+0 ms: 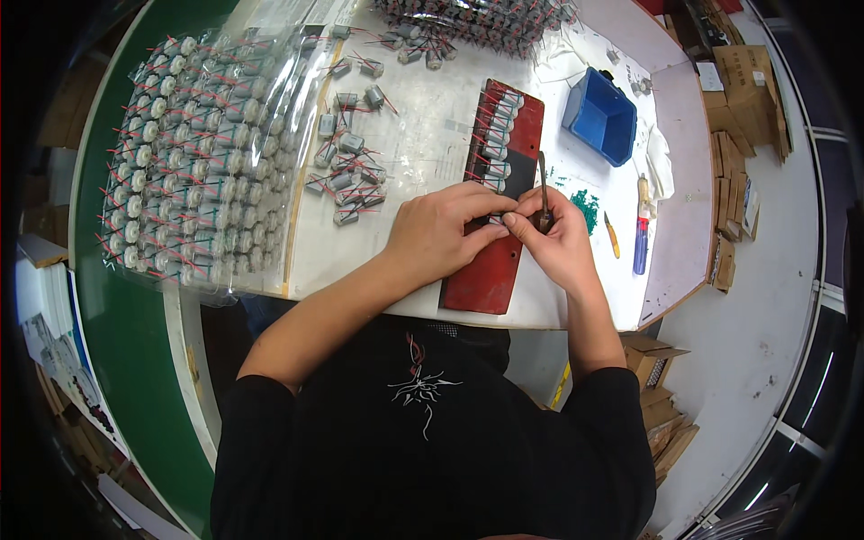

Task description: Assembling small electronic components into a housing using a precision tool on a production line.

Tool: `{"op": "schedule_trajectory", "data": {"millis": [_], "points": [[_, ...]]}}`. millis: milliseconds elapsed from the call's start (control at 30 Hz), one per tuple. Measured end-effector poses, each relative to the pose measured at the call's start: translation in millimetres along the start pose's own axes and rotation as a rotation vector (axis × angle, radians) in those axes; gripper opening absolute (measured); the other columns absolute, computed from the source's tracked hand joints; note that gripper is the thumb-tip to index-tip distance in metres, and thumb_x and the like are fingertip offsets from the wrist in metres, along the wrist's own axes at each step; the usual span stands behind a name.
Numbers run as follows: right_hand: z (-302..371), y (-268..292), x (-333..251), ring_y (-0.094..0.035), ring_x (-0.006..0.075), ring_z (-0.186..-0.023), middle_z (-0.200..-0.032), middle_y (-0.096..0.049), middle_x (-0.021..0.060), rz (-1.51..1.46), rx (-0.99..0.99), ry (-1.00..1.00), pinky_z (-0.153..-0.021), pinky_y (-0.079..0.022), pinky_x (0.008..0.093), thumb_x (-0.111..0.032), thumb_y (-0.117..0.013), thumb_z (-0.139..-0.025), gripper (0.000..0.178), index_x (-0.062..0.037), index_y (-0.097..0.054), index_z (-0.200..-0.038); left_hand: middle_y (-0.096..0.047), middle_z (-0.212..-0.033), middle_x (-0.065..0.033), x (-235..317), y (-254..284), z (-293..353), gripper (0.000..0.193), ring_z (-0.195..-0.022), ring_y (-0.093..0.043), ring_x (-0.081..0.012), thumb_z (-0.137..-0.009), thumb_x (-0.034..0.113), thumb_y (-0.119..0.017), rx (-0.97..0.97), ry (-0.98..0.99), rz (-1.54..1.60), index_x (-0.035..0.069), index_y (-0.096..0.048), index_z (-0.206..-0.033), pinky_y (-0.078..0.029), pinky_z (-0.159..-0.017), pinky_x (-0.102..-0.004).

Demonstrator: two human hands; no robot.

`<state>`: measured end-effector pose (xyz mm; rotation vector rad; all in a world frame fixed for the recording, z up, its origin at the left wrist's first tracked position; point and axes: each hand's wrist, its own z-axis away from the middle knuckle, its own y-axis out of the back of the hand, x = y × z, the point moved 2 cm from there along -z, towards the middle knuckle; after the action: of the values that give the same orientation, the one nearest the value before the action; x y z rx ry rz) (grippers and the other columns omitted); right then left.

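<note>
A long red and black fixture (481, 286) lies on the table in front of me. A row of small silver motors (496, 144) with red wires stands along its left part. My left hand (441, 229) reaches over the fixture, its thumb and forefinger closed on a small motor (495, 219) mostly hidden by the fingers. My right hand (560, 241) meets it from the right, its thumb close to the left fingertips. A slim dark tool with a brownish end (544, 193) sticks up from the right hand's grip; its kind is unclear.
Loose motors (349, 166) lie left of the fixture, beside clear plastic trays (193, 162) full of motors. A blue bin (601, 117), green bits (585, 209), a yellow-handled tool (612, 236) and a blue-handled screwdriver (641, 243) are at right. More motors (477, 22) fill the back.
</note>
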<state>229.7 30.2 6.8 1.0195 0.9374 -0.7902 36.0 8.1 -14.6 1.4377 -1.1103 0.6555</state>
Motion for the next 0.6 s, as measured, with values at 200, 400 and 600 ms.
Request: {"op": "schedule_trajectory", "data": {"millis": [200,400,600], "points": [[4.1,15.9,-6.2,-0.058,0.0119,-0.069,-0.077,-0.059,0.0017,0.282,0.003,0.137,-0.064,-0.046,0.0272,-0.015,-0.071,-0.096,0.021,-0.0023,-0.059,-0.084,-0.075,-0.108,-0.003,0.6,4.4,-5.4,0.024,-0.09,-0.073,-0.0236,-0.084,0.027,-0.081,-0.09,0.067,0.005,0.019,-0.08,-0.106,-0.058,-0.074,-0.0338],[13.7,21.8,-15.9,-0.062,0.0304,-0.066,-0.071,-0.061,0.0123,0.821,-0.154,0.342,-0.061,-0.048,0.0392,-0.027,-0.058,-0.103,0.035,-0.0023,-0.059,-0.079,-0.075,-0.108,-0.0001,1.8,6.7,-5.5,0.023,-0.089,-0.073,-0.0224,-0.084,0.029,-0.08,-0.11,0.072,-0.012,0.02,-0.081,-0.105,-0.057,-0.073,-0.0324],[5.8,8.4,-18.9,-0.064,0.0363,-0.064,-0.07,-0.063,0.0146,1.1,-0.092,0.247,-0.058,-0.049,0.0463,-0.033,-0.051,-0.106,0.041,-0.005,-0.063,-0.078,-0.073,-0.11,0.0051,5.1,7.2,-6.9,0.022,-0.094,-0.072,-0.0239,-0.087,0.035,-0.074,-0.16,0.149,-0.053,0.024,-0.08,-0.105,-0.058,-0.075,-0.0385]]}}
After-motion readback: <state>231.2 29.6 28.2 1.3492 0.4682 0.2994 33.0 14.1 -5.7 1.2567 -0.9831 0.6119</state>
